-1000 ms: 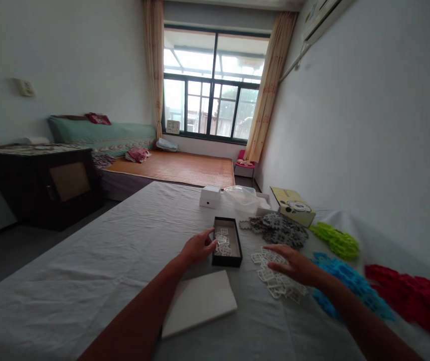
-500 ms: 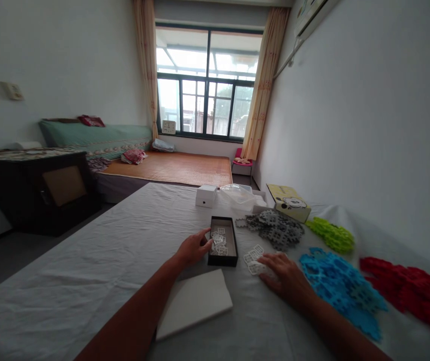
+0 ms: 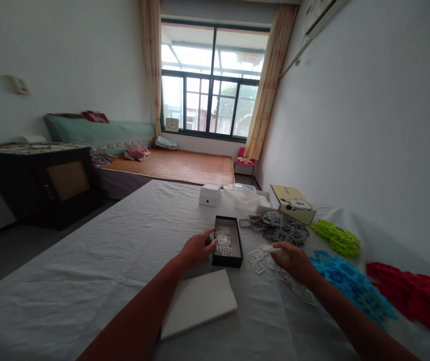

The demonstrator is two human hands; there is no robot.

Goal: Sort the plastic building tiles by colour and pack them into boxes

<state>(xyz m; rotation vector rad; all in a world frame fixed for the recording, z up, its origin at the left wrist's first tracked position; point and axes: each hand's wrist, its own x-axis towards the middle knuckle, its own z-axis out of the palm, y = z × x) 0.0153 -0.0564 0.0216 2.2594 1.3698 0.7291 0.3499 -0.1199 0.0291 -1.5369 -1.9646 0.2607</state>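
Note:
My left hand (image 3: 198, 247) is at the left wall of a narrow black box (image 3: 228, 261), with thumb and fingers closed on its edge. Inside the box lies a loose pile of small white lattice pieces (image 3: 224, 244). To the right, my right hand (image 3: 293, 261) has its fingertips pinched on a white lattice piece (image 3: 268, 249). More flat white lattice pieces (image 3: 258, 267) are spread on the cloth beneath and around that hand, partly hidden by it. A white lid-like panel (image 3: 199, 303) lies in front of the box.
Behind the hands are a grey heap of interlocking pieces (image 3: 280, 228), a small white box (image 3: 209, 195), a clear plastic container (image 3: 240, 195) and a yellow box (image 3: 293, 203). Lime green (image 3: 337, 237), blue (image 3: 350, 286) and red pieces (image 3: 412, 298) lie along the right.
My right hand has shifted slightly up and right, its fingers drawing together on a white piece and uncovering others. The left hand stays at the box. The whole view has shifted a little.

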